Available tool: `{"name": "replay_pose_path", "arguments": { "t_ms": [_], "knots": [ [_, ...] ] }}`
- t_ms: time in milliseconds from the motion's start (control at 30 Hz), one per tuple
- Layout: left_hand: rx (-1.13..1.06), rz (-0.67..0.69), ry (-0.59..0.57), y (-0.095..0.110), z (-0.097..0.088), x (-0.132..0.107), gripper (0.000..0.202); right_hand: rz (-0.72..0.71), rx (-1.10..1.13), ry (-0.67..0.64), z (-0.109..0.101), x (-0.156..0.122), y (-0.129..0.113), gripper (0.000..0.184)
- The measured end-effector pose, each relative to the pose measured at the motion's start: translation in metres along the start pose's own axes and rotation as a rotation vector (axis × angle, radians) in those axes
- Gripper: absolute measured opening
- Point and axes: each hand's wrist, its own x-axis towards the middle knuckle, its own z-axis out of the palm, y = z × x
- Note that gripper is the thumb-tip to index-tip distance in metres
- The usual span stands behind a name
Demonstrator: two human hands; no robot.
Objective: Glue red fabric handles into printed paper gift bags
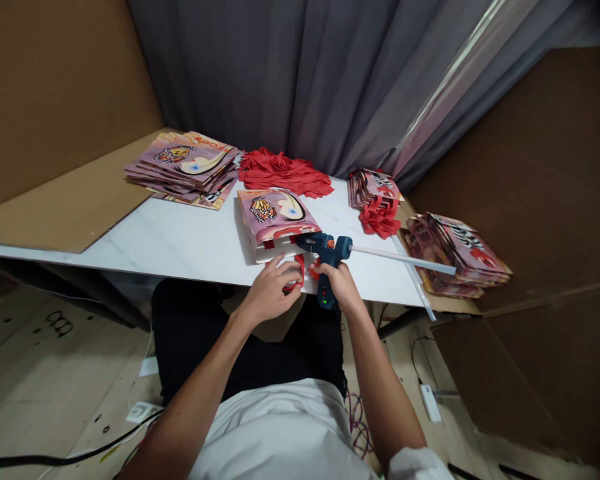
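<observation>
My right hand (341, 285) is closed around the grip of a blue glue gun (325, 257) with a long white glue stick (405, 259) jutting out to the right. Its nozzle points at the near edge of a flat paper bag (276, 219) printed with a butterfly, lying on the white table (180, 240). My left hand (275, 287) pinches a red ribbon handle (296, 275) against that edge, fingers curled.
A stack of the same printed bags (185, 167) lies at the back left, a heap of red ribbons (280, 172) behind the bag, more bags with ribbons (375, 193) at the back right and another pile (453, 253) at the right. Brown cardboard walls and grey curtains surround the table.
</observation>
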Motion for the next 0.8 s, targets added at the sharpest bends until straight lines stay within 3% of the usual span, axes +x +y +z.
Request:
{"name": "replay_pose_path", "arguments": {
  "t_ms": [400, 800],
  "knots": [
    [-0.017, 0.004, -0.096, 0.0021, -0.0070, 0.0023, 0.029, 0.040, 0.092, 0.005, 0.0006, -0.0005, 0.0009, 0.027],
    [0.054, -0.015, -0.117, 0.0091, -0.0057, 0.0056, 0.029, 0.033, 0.117, 0.021, 0.0030, -0.0056, -0.0025, 0.028]
  ]
}}
